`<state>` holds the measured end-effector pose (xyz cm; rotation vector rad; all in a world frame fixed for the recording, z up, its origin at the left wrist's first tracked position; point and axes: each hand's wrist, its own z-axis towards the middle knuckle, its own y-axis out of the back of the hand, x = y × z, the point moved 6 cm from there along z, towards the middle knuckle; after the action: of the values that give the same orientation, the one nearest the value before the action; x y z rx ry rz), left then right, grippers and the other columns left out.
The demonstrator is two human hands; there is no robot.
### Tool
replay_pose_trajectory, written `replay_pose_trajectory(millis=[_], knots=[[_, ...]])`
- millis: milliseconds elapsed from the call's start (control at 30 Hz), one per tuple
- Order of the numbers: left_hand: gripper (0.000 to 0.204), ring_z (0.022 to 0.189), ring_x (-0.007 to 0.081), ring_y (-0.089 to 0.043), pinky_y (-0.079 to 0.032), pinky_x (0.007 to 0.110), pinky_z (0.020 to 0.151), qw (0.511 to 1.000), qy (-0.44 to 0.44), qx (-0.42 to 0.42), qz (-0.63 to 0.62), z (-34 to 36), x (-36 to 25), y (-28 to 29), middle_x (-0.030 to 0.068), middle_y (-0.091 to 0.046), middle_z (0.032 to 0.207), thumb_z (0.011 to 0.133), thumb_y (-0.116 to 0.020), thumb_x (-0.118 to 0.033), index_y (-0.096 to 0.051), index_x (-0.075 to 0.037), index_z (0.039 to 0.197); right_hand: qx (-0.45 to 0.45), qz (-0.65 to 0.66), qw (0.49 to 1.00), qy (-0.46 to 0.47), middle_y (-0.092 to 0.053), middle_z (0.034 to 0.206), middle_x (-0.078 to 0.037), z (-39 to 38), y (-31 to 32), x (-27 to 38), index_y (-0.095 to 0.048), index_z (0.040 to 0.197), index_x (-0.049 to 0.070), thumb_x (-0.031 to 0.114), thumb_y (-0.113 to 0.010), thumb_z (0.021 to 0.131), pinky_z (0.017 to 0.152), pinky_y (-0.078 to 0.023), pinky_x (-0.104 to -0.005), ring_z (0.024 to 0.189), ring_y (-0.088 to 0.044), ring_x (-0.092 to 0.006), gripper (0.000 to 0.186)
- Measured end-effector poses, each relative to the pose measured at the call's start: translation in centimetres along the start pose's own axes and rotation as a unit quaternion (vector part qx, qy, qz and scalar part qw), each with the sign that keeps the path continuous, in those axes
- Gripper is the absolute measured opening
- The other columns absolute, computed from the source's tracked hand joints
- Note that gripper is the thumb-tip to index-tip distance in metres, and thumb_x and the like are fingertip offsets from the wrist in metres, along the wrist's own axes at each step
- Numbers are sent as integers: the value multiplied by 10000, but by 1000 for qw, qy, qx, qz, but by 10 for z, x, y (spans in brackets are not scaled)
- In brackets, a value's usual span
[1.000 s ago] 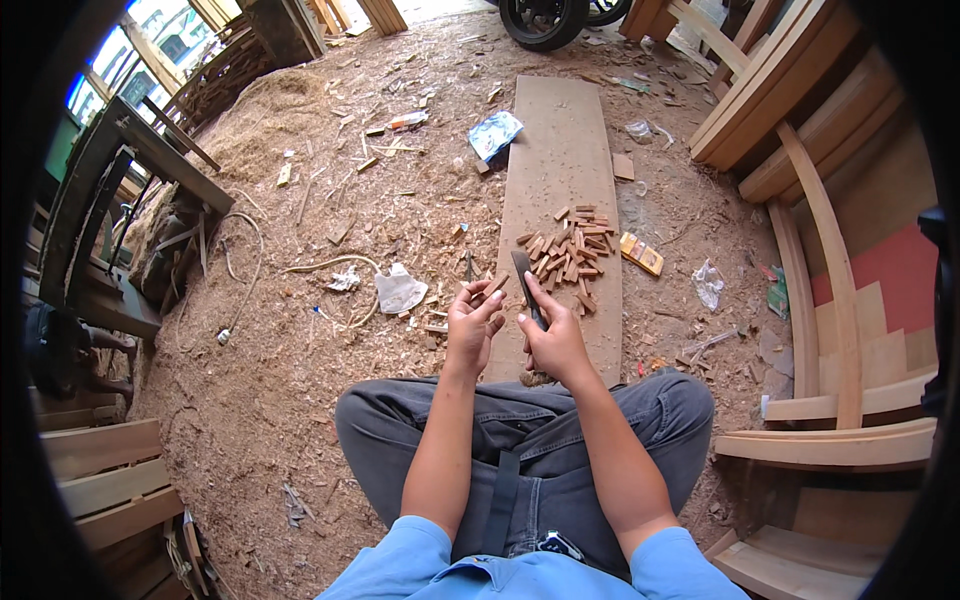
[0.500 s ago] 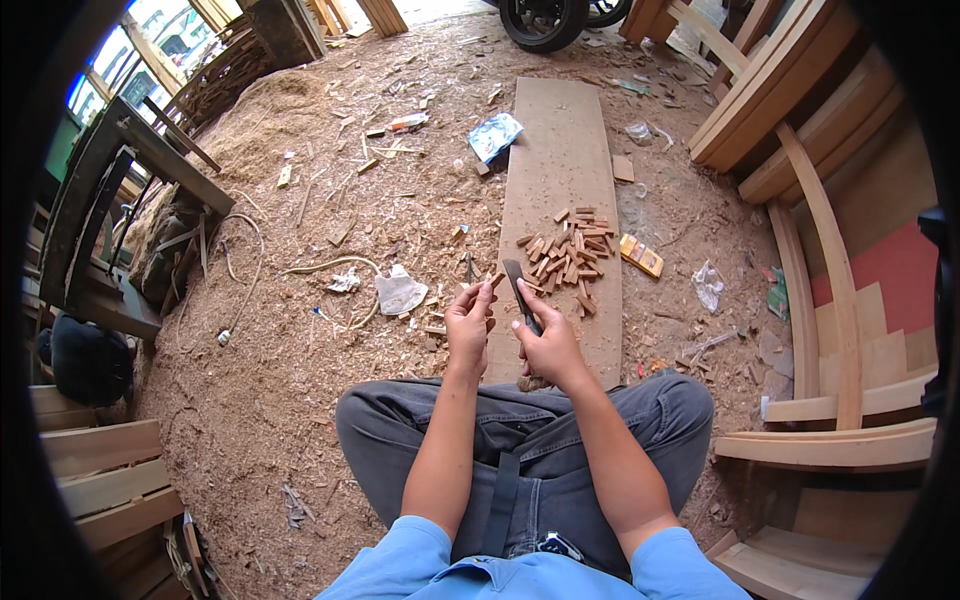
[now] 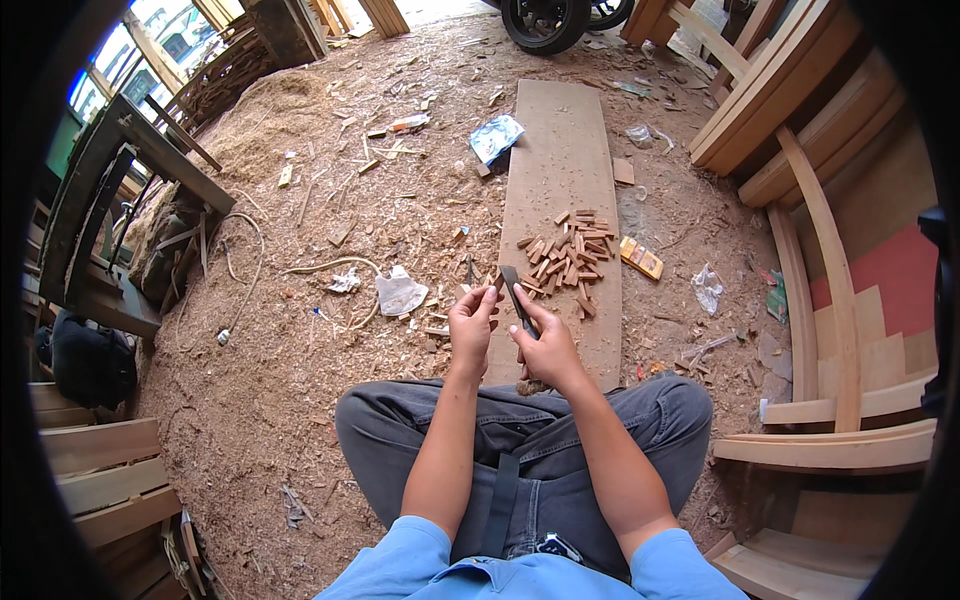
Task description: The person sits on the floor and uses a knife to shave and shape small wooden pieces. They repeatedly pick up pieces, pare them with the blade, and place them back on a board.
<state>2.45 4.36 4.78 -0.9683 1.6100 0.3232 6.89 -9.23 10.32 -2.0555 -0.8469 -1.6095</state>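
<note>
My left hand (image 3: 472, 328) pinches a small wooden piece (image 3: 498, 284) between thumb and fingers. My right hand (image 3: 548, 350) is wrapped round a dark, flat-bladed chisel (image 3: 512, 280), its blade tilted up and away from me beside the wooden piece. A brown handle end shows below that hand; the rest of the grip is hidden by my fingers. Just beyond both hands, a heap of small wooden blocks (image 3: 572, 250) lies on a long flat board (image 3: 558, 140) stretching away from my crossed legs.
Wood shavings (image 3: 270, 400) cover the floor around me. A yellow packet (image 3: 641, 258) lies right of the board, and a blue-white packet (image 3: 495, 138) touches its left edge. Wooden frames (image 3: 830, 270) stand at the right, a dark wooden structure (image 3: 130, 210) at the left. A motorcycle wheel (image 3: 545, 22) is far ahead.
The chisel blade has shifted slightly left and toward me, closer to the wooden piece. My left hand has moved a little to the right, and both hands keep their hold.
</note>
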Motion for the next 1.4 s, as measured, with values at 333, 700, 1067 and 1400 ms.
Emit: replay_pose_trajectory(millis=[333, 700, 1067, 1400], knots=[[113, 714, 57, -585, -455, 241, 614, 987, 56, -14, -150, 5, 6, 9, -20, -682, 870, 987, -624, -221, -658, -130, 1047, 76, 2, 996, -50, -529, 600, -9, -8, -11, 4, -393, 1520, 263, 80, -585, 937, 394, -475, -285, 448, -510, -86, 641], [104, 685, 65, -565, -465, 256, 615, 981, 87, 10, -172, 6, 7, 9, -27, -654, 821, 991, -605, -197, -662, -130, 1047, 57, 26, 998, -30, -522, 599, -7, -6, -10, 5, -382, 1526, 235, 87, -567, 953, 393, -478, -285, 451, -499, -87, 620], [90, 655, 56, -557, -480, 244, 604, 983, 75, 25, -168, 5, 2, 8, -21, -649, 804, 986, -614, -183, -653, -106, 1010, 52, 29, 997, -40, -518, 588, -7, -7, -13, 3, -395, 1520, 237, 84, -556, 957, 393, -475, -285, 442, -495, -86, 605], [87, 632, 49, -520, -449, 223, 567, 988, 41, 36, -142, 8, 0, 9, -29, -624, 787, 993, -596, -166, -642, -94, 1008, 47, 12, 998, -46, -518, 602, -11, -10, -12, 4, -427, 1503, 230, 99, -550, 944, 406, -492, -307, 459, -513, -96, 586]])
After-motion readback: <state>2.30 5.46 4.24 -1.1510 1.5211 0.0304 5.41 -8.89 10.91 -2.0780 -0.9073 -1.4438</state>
